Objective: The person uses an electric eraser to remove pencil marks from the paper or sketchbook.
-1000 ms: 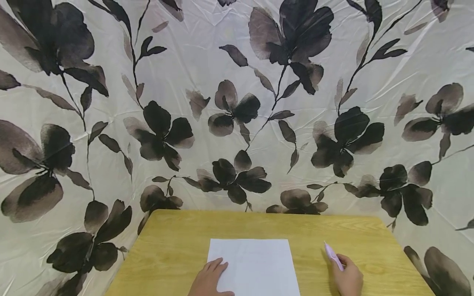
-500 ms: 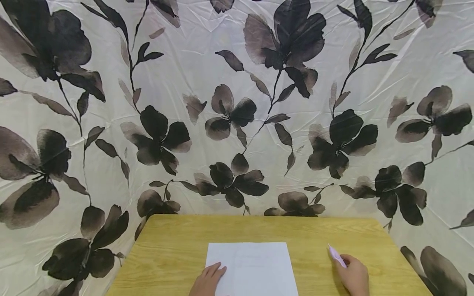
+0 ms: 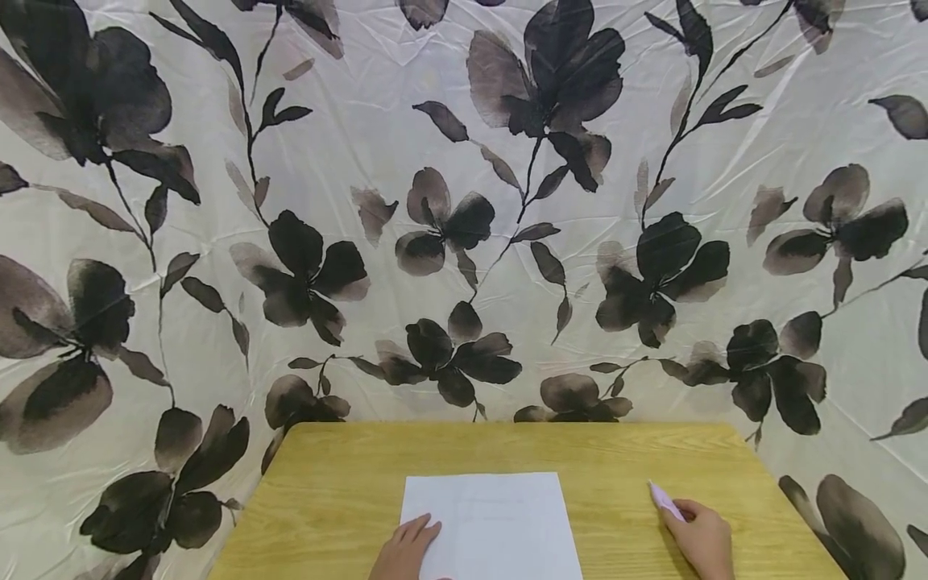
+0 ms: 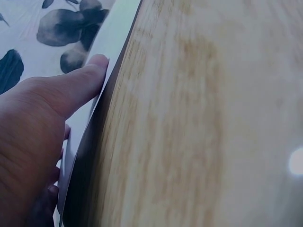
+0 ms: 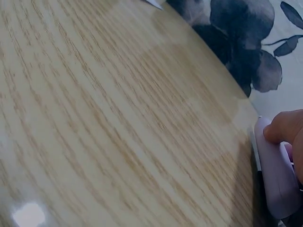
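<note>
A white sheet of paper point(image 3: 500, 524) lies on the wooden table. My left hand point(image 3: 406, 552) rests on its left side, fingers extended over the surface. In the left wrist view the thumb point(image 4: 85, 82) lies on the paper close to an edge, and that edge stands slightly off the wood with a dark shadow beneath. To the right of the sheet, my right hand point(image 3: 705, 538) holds a slim lilac tool point(image 3: 664, 501) with a narrow tip aimed up and left. The right wrist view shows its rounded lilac body point(image 5: 277, 175) between thumb and fingers; its exact kind cannot be told.
The yellow wood-grain table point(image 3: 348, 451) has rounded far corners. Behind it and along both sides hangs a pale cloth point(image 3: 435, 121) printed with dark flowers. A corner of white paper point(image 5: 154, 4) shows at the top of the right wrist view.
My right hand has moved a little to the right with the lilac tool, away from the paper. The left hand stays on the sheet. The head view has shifted slightly.
</note>
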`<state>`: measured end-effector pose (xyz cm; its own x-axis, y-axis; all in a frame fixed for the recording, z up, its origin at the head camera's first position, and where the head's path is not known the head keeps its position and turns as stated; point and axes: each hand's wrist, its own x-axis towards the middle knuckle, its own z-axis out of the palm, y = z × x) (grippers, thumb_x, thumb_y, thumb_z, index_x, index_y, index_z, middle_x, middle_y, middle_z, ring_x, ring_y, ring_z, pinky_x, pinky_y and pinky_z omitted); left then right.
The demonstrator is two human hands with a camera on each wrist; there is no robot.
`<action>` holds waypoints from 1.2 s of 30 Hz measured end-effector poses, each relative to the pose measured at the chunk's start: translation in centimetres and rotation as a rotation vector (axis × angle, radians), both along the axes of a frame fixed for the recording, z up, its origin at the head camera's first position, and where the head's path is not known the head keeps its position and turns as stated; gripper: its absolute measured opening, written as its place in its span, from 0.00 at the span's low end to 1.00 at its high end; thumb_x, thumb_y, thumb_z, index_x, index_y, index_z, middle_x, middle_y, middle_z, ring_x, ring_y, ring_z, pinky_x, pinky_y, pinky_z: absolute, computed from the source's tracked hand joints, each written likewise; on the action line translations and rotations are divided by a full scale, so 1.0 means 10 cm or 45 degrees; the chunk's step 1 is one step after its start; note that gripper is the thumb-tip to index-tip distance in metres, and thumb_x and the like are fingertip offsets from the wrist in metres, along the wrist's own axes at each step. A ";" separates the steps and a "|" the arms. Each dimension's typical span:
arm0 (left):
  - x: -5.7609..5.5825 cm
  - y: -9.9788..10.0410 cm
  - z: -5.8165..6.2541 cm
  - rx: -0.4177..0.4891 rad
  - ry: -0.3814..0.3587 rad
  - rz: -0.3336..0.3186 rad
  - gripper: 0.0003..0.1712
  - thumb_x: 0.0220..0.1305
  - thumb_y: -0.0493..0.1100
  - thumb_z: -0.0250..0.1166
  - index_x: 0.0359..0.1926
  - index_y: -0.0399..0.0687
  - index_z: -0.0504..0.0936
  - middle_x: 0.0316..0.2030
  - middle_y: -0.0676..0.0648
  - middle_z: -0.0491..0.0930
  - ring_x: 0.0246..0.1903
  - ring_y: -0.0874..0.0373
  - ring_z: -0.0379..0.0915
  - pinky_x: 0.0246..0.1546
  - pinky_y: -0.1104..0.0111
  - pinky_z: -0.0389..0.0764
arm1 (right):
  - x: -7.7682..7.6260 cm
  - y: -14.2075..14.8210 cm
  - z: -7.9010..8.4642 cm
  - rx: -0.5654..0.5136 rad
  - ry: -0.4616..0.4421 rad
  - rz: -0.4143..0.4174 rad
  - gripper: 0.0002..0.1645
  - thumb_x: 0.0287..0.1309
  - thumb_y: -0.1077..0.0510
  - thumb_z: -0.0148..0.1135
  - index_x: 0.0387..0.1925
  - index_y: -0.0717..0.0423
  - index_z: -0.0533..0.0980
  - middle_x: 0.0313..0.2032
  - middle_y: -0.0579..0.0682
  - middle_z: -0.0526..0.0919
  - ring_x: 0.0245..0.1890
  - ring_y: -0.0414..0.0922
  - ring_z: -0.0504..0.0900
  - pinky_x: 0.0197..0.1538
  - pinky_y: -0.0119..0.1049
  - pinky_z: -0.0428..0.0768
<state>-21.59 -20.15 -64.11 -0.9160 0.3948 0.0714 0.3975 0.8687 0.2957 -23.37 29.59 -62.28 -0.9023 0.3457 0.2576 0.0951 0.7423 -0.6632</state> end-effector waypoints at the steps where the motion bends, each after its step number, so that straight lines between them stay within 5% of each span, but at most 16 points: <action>1: 0.00 -0.01 -0.01 0.000 0.006 0.001 0.55 0.49 0.80 0.58 0.62 0.41 0.73 0.60 0.38 0.70 0.57 0.38 0.67 0.50 0.44 0.74 | 0.00 0.00 0.00 -0.002 -0.007 0.009 0.21 0.50 0.54 0.72 0.38 0.68 0.83 0.28 0.55 0.85 0.30 0.52 0.82 0.36 0.46 0.79; 9: -0.03 0.01 0.01 0.011 -0.038 -0.004 0.54 0.52 0.80 0.54 0.63 0.41 0.73 0.61 0.38 0.69 0.58 0.39 0.65 0.53 0.44 0.72 | 0.00 -0.02 -0.01 -0.018 -0.030 0.010 0.23 0.52 0.54 0.71 0.43 0.69 0.82 0.34 0.60 0.85 0.38 0.60 0.82 0.42 0.52 0.79; 16: -0.02 0.01 0.01 -0.008 0.098 -0.063 0.51 0.54 0.76 0.58 0.60 0.37 0.76 0.58 0.36 0.72 0.57 0.38 0.67 0.53 0.45 0.74 | 0.02 -0.04 -0.04 -0.025 -0.034 -0.006 0.25 0.52 0.52 0.72 0.44 0.70 0.81 0.32 0.57 0.85 0.34 0.53 0.82 0.37 0.46 0.79; 22: 0.02 0.02 0.01 -0.002 0.176 -0.116 0.41 0.61 0.70 0.57 0.56 0.37 0.78 0.53 0.37 0.76 0.55 0.35 0.69 0.53 0.46 0.74 | 0.04 -0.10 -0.02 0.116 0.049 0.097 0.30 0.52 0.53 0.71 0.48 0.74 0.77 0.37 0.66 0.81 0.38 0.62 0.80 0.42 0.57 0.77; 26: 0.04 -0.01 0.04 -0.027 0.214 -0.094 0.38 0.61 0.68 0.59 0.53 0.38 0.80 0.50 0.37 0.77 0.54 0.35 0.70 0.51 0.45 0.74 | 0.03 -0.15 0.19 0.178 0.045 0.156 0.34 0.56 0.49 0.69 0.53 0.73 0.74 0.46 0.73 0.77 0.47 0.69 0.74 0.48 0.64 0.72; 30: 0.06 -0.13 0.23 -0.037 0.062 0.021 0.39 0.58 0.68 0.61 0.54 0.39 0.79 0.53 0.36 0.76 0.56 0.33 0.68 0.52 0.40 0.71 | -0.04 -0.24 0.51 0.175 -0.040 0.267 0.39 0.63 0.43 0.62 0.60 0.71 0.69 0.55 0.74 0.72 0.54 0.70 0.70 0.54 0.65 0.70; 33: 0.05 -0.32 0.42 0.003 -0.041 0.100 0.41 0.56 0.67 0.65 0.57 0.39 0.77 0.57 0.34 0.73 0.59 0.30 0.63 0.54 0.35 0.66 | -0.13 -0.36 0.69 0.243 -0.003 0.358 0.38 0.62 0.49 0.64 0.64 0.69 0.66 0.57 0.72 0.71 0.56 0.69 0.70 0.55 0.65 0.70; 36: 0.01 -0.54 0.57 0.016 -0.043 0.171 0.43 0.54 0.66 0.67 0.61 0.41 0.75 0.61 0.34 0.70 0.61 0.26 0.59 0.58 0.33 0.59 | -0.20 -0.48 0.80 0.351 0.091 0.438 0.39 0.57 0.57 0.67 0.66 0.68 0.64 0.58 0.70 0.71 0.57 0.68 0.70 0.55 0.64 0.70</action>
